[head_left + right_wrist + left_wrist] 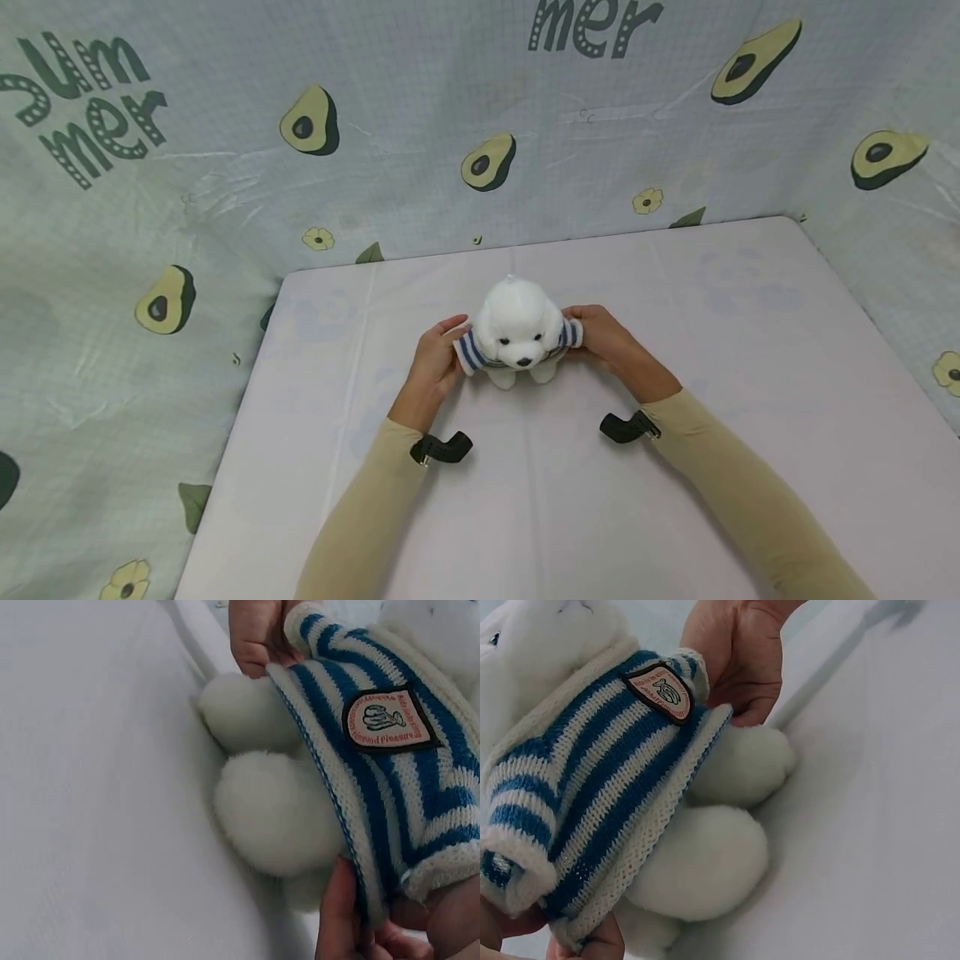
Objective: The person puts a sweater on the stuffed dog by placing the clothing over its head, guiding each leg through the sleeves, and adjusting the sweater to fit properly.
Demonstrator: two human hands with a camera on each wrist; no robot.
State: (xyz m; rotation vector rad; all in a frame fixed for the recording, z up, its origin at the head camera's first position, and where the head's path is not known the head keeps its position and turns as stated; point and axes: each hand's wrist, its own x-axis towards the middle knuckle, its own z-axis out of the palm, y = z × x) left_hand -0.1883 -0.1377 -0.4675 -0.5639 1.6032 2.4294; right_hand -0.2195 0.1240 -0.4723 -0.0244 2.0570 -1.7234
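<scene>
A white plush dog (pixel 516 312) sits upright on the table, facing me, in a blue-and-white striped knitted sweater (pixel 600 780) with a pink patch (pixel 386 721) on its front. My left hand (pixel 435 360) is at the dog's left side in the head view; its thumb and fingers pinch the sweater's lower hem below the sleeve. On the opposite side my right hand (pixel 602 335) pinches the hem likewise, seen low in the right wrist view. Beneath the hem show the dog's rounded white feet (pixel 705 859). The dog's back is hidden.
A white cloth covers the table (pixel 600 517), whose far edge meets a hanging sheet (pixel 405 200) printed with avocados and flowers. Black wrist mounts (pixel 447 448) sit at both beige sleeves (pixel 375 508).
</scene>
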